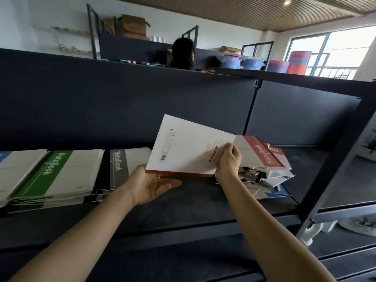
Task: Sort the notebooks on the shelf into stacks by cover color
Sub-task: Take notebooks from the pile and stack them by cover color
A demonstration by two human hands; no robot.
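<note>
A red-spined notebook point(183, 147), white back cover up, is held tilted above the dark shelf point(183, 202). My right hand point(228, 159) pinches its right edge. My left hand point(150, 186) lies palm up under its lower left corner, fingers fairly straight. To the right lies a messy pile of notebooks point(264, 169) with a red one point(262, 153) on top. On the left stand a green stack point(55, 176), a grey stack point(122, 165) and, at the frame's edge, a blue-covered stack point(8, 165).
The shelf's dark back panel point(122, 110) rises behind the stacks. An upright post point(333, 159) bounds the bay on the right. A person's head point(183, 53) shows beyond the top shelf, among boxes and coloured containers. Lower shelves run beneath my arms.
</note>
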